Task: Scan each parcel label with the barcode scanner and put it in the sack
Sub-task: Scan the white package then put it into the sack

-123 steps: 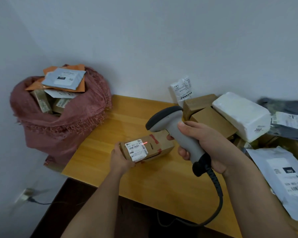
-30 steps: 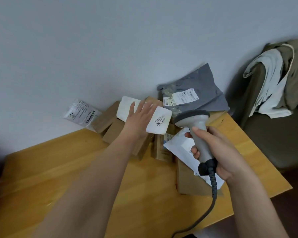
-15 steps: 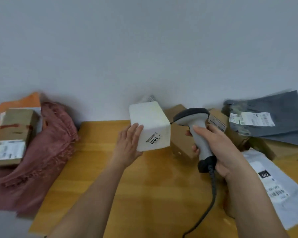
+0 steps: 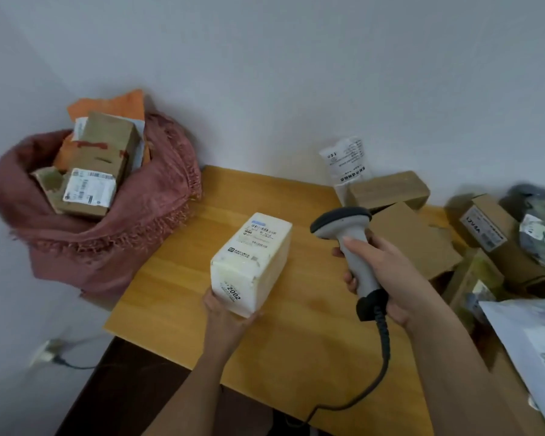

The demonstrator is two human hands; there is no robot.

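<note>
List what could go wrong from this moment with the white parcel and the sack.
1. The left hand grips only the near end of the white rectangular parcel, so it may tip or slip.
2. The grey handheld barcode scanner in the right hand shows no beam on the label; the scan may miss.
3. The pink fringed cloth sack looks heaped; parcels could topple.

A wooden tabletop [image 4: 177, 287] stands in a room corner, its far edge against the wall. Right of the tabletop's middle lies a heap: a flat brown box [image 4: 414, 243], a longer box [image 4: 389, 190] behind it, a white pouch [image 4: 346, 165] leaning on the wall, a labelled carton [image 4: 485, 231], a dark bag [image 4: 538, 234] and a pale mailer [image 4: 529, 344] at the near right
</note>
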